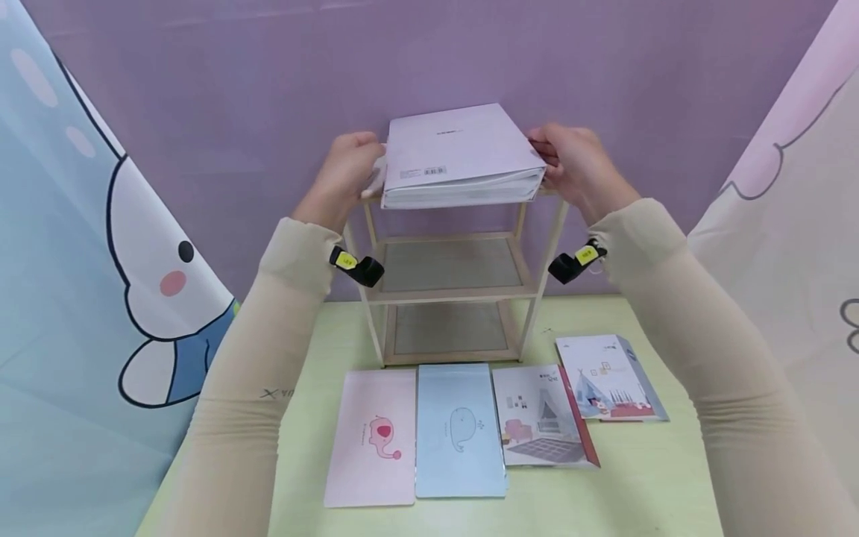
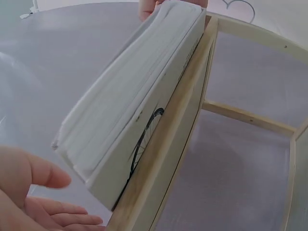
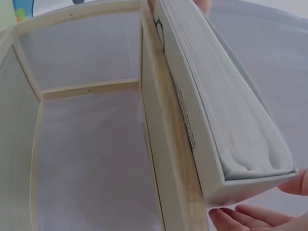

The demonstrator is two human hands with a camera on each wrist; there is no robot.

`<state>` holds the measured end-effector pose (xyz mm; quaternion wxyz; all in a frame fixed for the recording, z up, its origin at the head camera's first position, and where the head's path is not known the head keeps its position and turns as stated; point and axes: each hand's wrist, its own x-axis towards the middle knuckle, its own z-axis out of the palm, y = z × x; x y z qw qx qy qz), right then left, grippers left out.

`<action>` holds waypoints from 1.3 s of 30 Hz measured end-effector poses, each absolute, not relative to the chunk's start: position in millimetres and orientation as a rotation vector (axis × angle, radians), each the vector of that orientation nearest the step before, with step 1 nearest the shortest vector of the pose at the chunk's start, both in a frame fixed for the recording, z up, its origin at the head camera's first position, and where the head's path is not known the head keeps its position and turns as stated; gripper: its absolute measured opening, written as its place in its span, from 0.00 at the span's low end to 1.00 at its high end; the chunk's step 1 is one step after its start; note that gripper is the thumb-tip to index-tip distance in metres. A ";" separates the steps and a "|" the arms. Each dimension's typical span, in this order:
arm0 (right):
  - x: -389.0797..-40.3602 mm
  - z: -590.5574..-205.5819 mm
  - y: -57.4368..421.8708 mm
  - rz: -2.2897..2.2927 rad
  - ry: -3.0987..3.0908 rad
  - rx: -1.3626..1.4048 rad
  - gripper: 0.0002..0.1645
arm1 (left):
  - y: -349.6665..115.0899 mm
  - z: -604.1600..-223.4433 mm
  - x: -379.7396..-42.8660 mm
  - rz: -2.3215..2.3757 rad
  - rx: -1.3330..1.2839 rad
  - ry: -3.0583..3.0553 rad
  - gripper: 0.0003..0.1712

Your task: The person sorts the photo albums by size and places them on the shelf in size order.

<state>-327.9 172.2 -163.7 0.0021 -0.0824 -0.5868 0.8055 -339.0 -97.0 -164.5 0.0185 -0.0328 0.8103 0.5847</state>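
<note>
A thick white album (image 1: 463, 145), barcode side up, lies flat on top of a wooden shelf rack (image 1: 452, 294). Its page edges (image 2: 125, 91) face the front, and a bicycle wheel drawing shows on the side near the rail. At the album's left edge is my left hand (image 1: 349, 168), with thumb and fingers apart around the corner in the left wrist view. My right hand (image 1: 573, 160) is at the opposite edge. In the right wrist view its thumb (image 3: 294, 184) is right at the corner, with extended fingers (image 3: 250, 216) alongside the end.
Before the rack, on the pale green table (image 1: 302, 447), lie a pink elephant booklet (image 1: 372, 440), a blue whale booklet (image 1: 459, 432), a booklet with a room picture (image 1: 540, 418) and one with a tent (image 1: 607, 377). A purple curtain (image 1: 268, 67) hangs behind.
</note>
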 end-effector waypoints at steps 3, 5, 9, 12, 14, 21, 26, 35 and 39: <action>-320.8 -166.9 171.1 2.503 -1.830 -0.215 0.11 | -101.8 -168.3 -334.4 1.843 -0.025 2.507 0.30; -315.7 -170.0 170.3 2.491 -1.823 -0.162 0.17 | -104.6 -170.9 -331.0 1.855 0.020 2.504 0.31; -306.3 -177.8 169.8 2.467 -1.793 -0.040 0.24 | -110.8 -174.0 -323.6 1.875 0.078 2.505 0.31; -300.3 -184.5 169.4 2.440 -1.757 0.042 0.24 | -115.5 -175.2 -318.1 1.888 0.083 2.501 0.30; -295.5 -189.7 169.7 2.445 -1.710 0.083 0.24 | -118.2 -176.5 -314.8 1.897 0.085 2.491 0.30; -278.2 -209.5 169.9 2.422 -1.596 0.224 0.25 | -122.1 -184.6 -302.0 1.961 0.223 2.497 0.28; -269.6 -221.2 170.3 2.436 -1.539 0.281 0.26 | -123.6 -194.2 -290.1 2.116 0.332 2.469 0.26; -247.2 -242.2 170.6 2.639 -1.335 0.328 0.16 | -133.4 -211.4 -269.4 2.462 0.352 2.268 0.22; -242.4 -261.2 166.8 2.593 -1.349 0.384 0.16 | -139.5 -221.8 -260.7 2.506 0.402 2.211 0.22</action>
